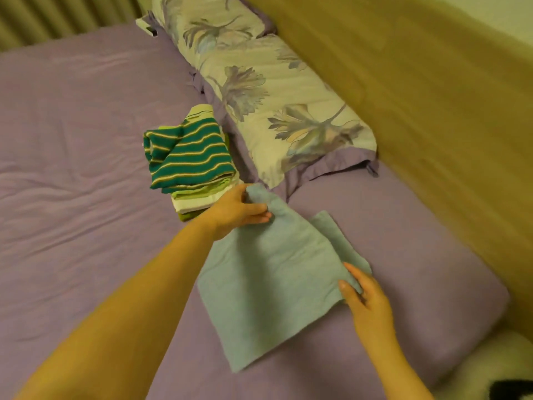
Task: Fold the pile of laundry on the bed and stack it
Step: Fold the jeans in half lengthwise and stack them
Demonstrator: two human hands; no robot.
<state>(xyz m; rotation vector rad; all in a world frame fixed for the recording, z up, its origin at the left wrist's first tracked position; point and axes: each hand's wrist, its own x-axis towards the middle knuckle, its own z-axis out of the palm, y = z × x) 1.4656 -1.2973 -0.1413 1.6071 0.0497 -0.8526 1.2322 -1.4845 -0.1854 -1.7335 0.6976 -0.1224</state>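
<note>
A light blue towel (268, 272) lies partly folded on the purple bed sheet (86, 140), its upper layer lifted off the layer beneath. My left hand (236, 209) pinches the towel's far corner. My right hand (364, 293) pinches the corner on the right side. Just beyond my left hand sits a stack of folded laundry (187, 157), with a green striped garment on top and lime and white pieces under it.
A floral pillow (259, 90) runs along the wooden headboard (432, 96) on the right. A purple pillow (418, 255) lies under the towel's right part. A white and black object (496, 376) shows at the bottom right corner.
</note>
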